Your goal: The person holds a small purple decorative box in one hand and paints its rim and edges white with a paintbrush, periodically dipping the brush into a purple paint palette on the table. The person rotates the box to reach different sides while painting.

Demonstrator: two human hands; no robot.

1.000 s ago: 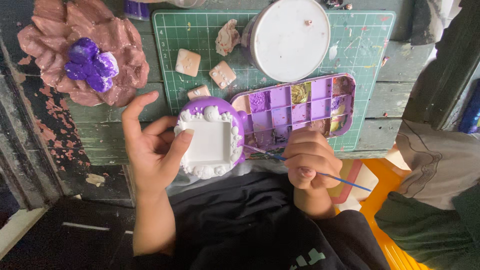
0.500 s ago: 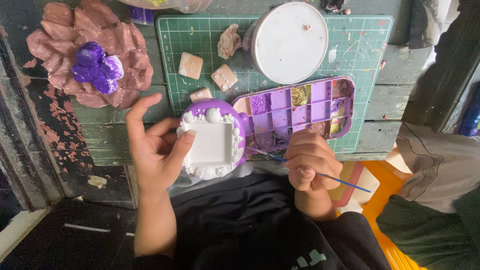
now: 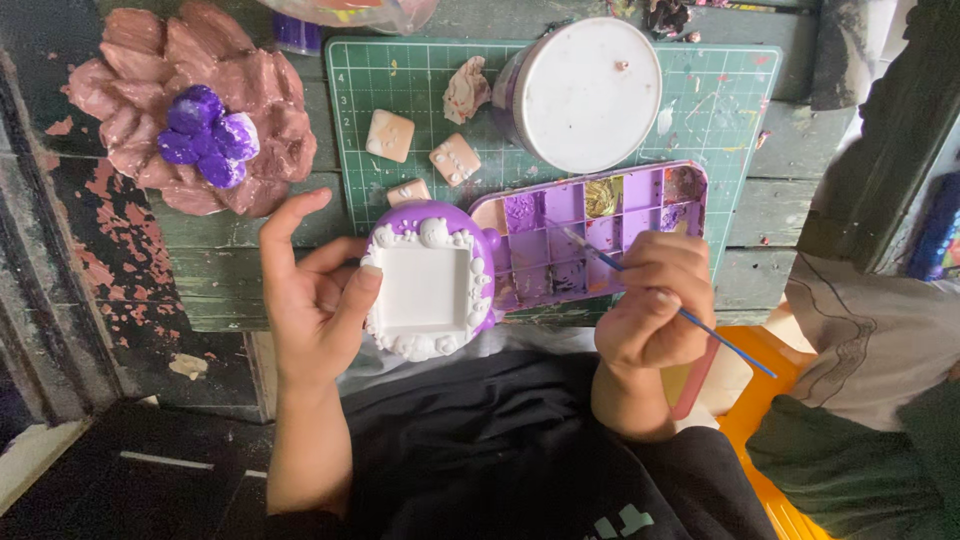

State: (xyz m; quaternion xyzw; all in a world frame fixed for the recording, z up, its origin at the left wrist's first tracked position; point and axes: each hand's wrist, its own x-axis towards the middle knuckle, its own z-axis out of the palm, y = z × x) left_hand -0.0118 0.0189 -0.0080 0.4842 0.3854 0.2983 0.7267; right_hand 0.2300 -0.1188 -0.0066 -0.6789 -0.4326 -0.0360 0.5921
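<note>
Left hand (image 3: 315, 300) fingers grip a small white plaster frame (image 3: 428, 290), likely light and brittle, by its edges; right hand (image 3: 655, 300) fingers pinch a thin blue paintbrush (image 3: 720, 338).

White frame (image 3: 425, 290) purple-edged, purple palette (image 3: 600, 232), green gridded mat (image 3: 720, 100)

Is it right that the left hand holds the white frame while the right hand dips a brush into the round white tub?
Not quite. In the head view the left hand does hold the white frame, but the right hand points its brush into the purple palette, not the tub, which is covered.
</note>
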